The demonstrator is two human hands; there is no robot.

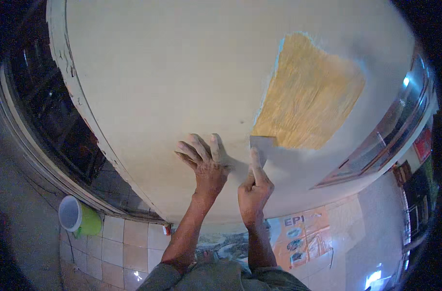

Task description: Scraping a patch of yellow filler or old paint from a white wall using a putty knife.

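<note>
My left hand rests against the pale wall, fingers spread and holding nothing. In my right hand is a scraper with a flat grey blade, its index finger stretched along it. The blade lies on the wall at the lower left corner of a bare yellowish patch, where the surface layer is gone and streaks show. Thin bluish-white ragged edges line the patch's left and top. The scraper's handle is mostly hidden inside my right hand.
A green bucket with a white rim lies tipped at the lower left on the tiled floor. Below the wall, an orange printed sheet covers part of the floor. A dark opening borders the wall at left; a framed window is at right.
</note>
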